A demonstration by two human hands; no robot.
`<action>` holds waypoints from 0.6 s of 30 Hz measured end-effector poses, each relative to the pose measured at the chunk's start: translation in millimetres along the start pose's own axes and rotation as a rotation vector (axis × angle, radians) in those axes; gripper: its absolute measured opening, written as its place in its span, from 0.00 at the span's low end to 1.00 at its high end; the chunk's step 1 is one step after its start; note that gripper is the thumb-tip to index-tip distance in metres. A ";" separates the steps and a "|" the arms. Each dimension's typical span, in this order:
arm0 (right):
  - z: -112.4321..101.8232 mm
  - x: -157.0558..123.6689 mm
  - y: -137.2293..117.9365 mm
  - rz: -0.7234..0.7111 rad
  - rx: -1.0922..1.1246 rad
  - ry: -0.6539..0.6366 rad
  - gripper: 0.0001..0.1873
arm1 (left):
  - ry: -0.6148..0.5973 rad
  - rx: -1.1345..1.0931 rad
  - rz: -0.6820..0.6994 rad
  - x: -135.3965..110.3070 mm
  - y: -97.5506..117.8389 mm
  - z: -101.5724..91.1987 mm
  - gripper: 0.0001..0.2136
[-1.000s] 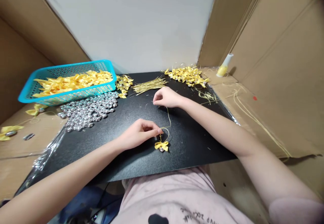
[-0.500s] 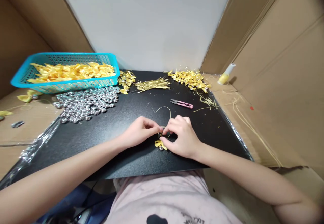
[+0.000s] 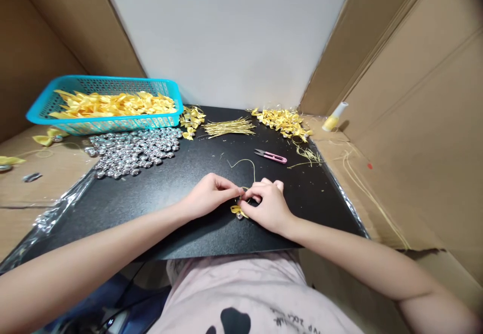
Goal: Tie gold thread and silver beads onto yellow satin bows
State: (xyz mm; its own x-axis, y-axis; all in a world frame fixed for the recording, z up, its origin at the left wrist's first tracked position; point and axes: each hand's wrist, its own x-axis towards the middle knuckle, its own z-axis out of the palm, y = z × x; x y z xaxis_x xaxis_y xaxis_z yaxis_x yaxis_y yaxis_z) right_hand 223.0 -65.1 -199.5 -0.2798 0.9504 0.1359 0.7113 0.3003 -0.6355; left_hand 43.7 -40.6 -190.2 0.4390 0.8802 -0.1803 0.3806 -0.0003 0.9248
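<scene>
A yellow ribbon bow (image 3: 239, 211) with a silver bell-like bead hangs just below my fingertips, close to the black tabletop. My left hand (image 3: 214, 193) pinches the thin gold cord (image 3: 247, 162) above the bow, thumb against forefinger. From the other side, my right hand (image 3: 267, 204) closes its thumb and forefinger on the same cord. A loop of cord shows between the two hands, and its loose end curls away over the table. My fingertips hide the exact spot where the cord crosses.
A blue basket (image 3: 113, 123) of yellow bows stands at the back left, silver beads (image 3: 132, 150) before it. Gold cords (image 3: 229, 127), finished bows (image 3: 281, 120), pink thread snips (image 3: 270, 156) and cord scraps (image 3: 309, 154) lie further back. Cardboard walls flank the table (image 3: 181, 241).
The right thumb and forefinger have drawn closer together at the cord, nearer the left fingertips. The bow stays below them. The camera view has shifted slightly.
</scene>
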 end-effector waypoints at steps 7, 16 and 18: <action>-2.8 4.5 -1.0 0.054 0.110 -0.038 0.07 | 0.036 0.050 0.046 -5.2 2.0 2.4 0.16; -7.5 6.4 -0.1 0.047 0.139 -0.093 0.07 | 0.142 0.435 0.391 -14.8 -0.5 2.4 0.07; -7.2 6.9 -0.2 0.053 0.132 -0.097 0.06 | 0.158 0.501 0.444 -15.7 -0.7 2.2 0.07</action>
State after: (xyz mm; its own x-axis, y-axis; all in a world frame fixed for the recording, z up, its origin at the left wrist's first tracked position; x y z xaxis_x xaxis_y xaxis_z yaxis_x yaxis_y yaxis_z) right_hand 225.6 -58.0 -192.9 -0.3097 0.9504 0.0293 0.6380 0.2305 -0.7347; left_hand 38.3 -55.5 -188.8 0.5308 0.8047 0.2661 0.5390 -0.5628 0.6267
